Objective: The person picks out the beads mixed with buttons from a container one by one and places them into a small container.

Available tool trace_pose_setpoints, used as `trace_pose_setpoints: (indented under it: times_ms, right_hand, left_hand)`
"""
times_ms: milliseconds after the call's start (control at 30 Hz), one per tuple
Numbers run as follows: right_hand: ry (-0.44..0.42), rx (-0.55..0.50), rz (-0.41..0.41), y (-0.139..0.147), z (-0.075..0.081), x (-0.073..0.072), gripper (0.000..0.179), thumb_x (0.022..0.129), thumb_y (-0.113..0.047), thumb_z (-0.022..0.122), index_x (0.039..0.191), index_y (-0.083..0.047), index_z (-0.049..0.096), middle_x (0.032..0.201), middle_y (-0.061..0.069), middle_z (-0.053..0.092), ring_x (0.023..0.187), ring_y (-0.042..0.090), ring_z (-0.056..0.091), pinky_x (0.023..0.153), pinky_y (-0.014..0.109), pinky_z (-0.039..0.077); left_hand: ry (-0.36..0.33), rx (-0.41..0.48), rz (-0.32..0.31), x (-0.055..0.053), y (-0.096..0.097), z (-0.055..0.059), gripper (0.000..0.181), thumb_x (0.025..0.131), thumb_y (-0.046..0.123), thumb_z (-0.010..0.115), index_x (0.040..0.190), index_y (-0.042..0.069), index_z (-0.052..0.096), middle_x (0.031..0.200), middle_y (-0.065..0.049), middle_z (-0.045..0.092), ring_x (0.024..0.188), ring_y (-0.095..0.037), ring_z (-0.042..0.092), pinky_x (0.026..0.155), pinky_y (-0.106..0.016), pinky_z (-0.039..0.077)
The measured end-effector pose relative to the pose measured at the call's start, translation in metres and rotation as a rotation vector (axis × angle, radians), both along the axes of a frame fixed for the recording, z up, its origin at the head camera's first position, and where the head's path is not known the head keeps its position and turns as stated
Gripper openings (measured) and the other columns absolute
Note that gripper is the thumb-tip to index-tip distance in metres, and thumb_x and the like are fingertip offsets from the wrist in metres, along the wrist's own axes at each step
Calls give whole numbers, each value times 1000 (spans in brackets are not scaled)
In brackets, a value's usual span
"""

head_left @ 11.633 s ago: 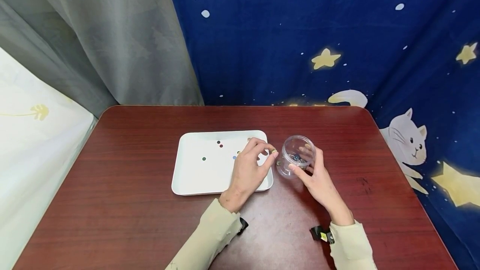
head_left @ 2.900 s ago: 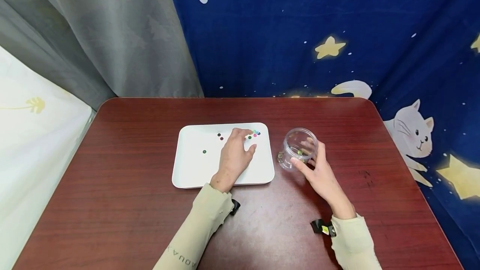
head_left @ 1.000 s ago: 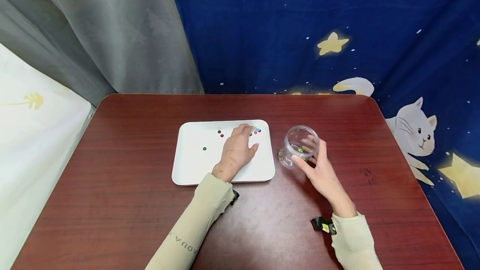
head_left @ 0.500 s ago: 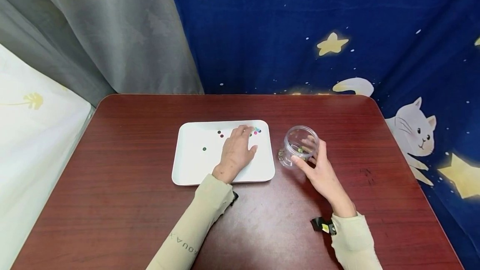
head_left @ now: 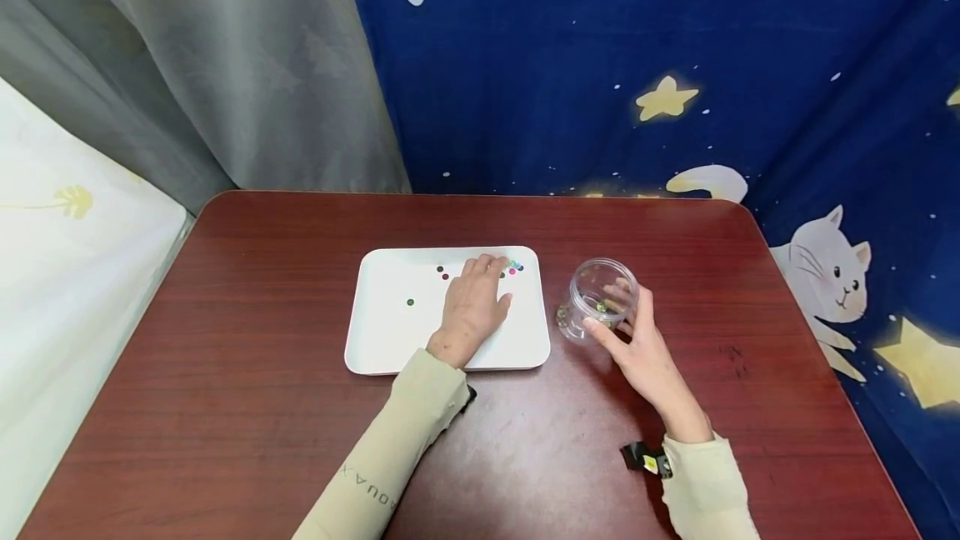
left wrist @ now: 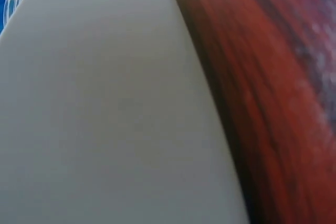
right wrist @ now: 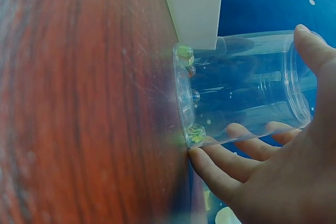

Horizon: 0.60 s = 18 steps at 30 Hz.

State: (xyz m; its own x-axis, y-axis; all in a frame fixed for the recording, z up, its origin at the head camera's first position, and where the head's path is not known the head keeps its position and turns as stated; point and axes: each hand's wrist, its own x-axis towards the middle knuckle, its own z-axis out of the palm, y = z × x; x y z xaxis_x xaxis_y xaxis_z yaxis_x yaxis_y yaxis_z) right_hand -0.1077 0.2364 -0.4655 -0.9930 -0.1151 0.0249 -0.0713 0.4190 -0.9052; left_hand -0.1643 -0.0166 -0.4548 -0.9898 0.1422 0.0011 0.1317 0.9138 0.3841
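My left hand (head_left: 471, 305) lies low over the white tray (head_left: 375, 340), its thumb spread from the fingers and nothing seen between them. By its fingertips, at the tray's back right corner, are several small round pieces in pink (head_left: 512, 272), green, blue and dark colours. The fingers partly hide some. In the left wrist view only the tray's wall (left wrist: 115, 98) fills most of the frame. My right hand (head_left: 645, 348) grips a clear plastic jar (right wrist: 247, 93), thumb at the rim and fingers round its side. The jar stands upright, lidless, with several glass marbles (right wrist: 196, 134) at its bottom.
Farther left in the tray lie a green piece (head_left: 410, 302), a dark one (head_left: 439, 269) and a maroon one (head_left: 446, 277). The jar stands just right of the tray on the reddish-brown table (head_left: 262, 298). A blue curtain (head_left: 525, 65) hangs behind the table's back edge.
Earlier my left hand pinched a yellow-green marble beside the jar; it then moved left over the tray, its fingers among the corner pieces. In the last second both hands stay nearly still.
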Motion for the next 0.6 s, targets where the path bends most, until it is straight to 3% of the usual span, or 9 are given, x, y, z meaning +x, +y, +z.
trace_pose_setpoints:
  times_ms: [600]
  right_hand:
    - [-3, -1, 1, -1, -1, 1, 77, 101, -22, 70, 157, -8, 20, 159, 19, 42, 147, 40, 44, 116, 65, 35]
  left_hand:
    - [28, 4, 11, 1, 0, -1, 57, 94, 19, 76, 147, 10, 57, 144, -9, 61, 134, -27, 55, 96, -45, 55]
